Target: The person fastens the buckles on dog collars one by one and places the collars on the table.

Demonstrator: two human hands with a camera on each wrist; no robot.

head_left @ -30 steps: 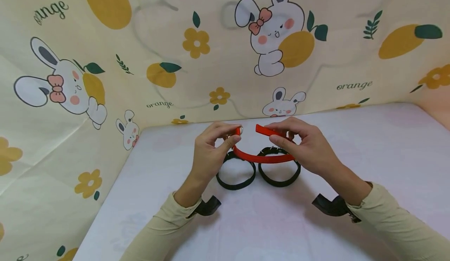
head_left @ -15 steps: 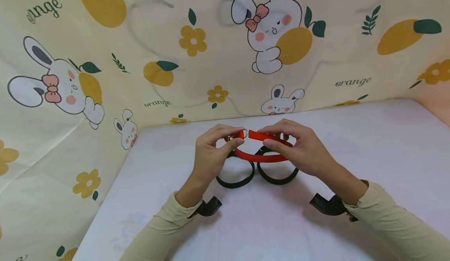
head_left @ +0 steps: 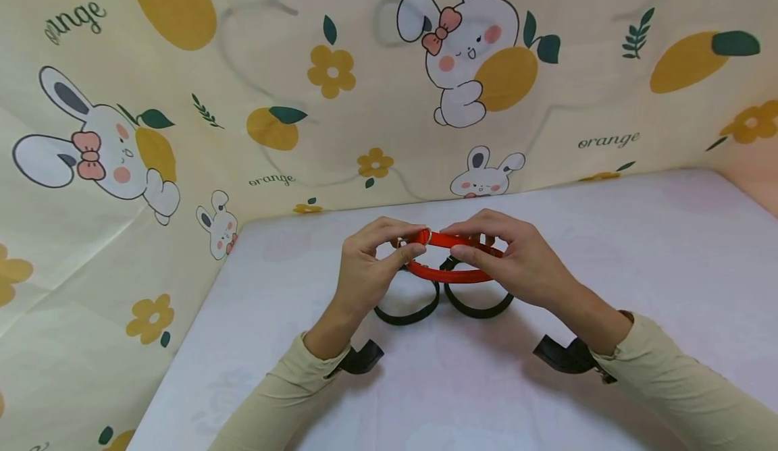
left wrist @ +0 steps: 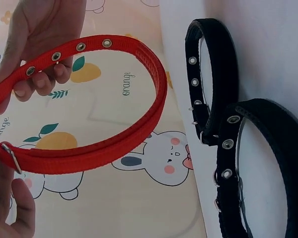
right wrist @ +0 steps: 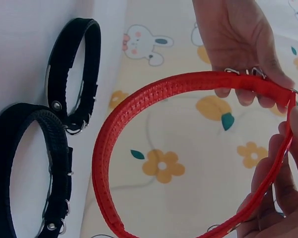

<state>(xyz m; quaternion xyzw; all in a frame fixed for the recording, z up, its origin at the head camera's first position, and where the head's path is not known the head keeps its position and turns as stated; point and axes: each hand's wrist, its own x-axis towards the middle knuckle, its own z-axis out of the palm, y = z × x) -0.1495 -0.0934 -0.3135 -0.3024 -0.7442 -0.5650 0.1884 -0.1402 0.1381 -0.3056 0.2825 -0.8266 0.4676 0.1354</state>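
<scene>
Left hand and right hand are pinching a looped red fabric strap; it's seeming light, pliable. End grips are looking surest.

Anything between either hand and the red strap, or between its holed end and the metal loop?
Nothing visible. The left hand holds the red strap near the metal loop, the right hand its holed end, which is at the loop; whether it's through, I can't tell. The black straps stand on the table below, not between.
</scene>
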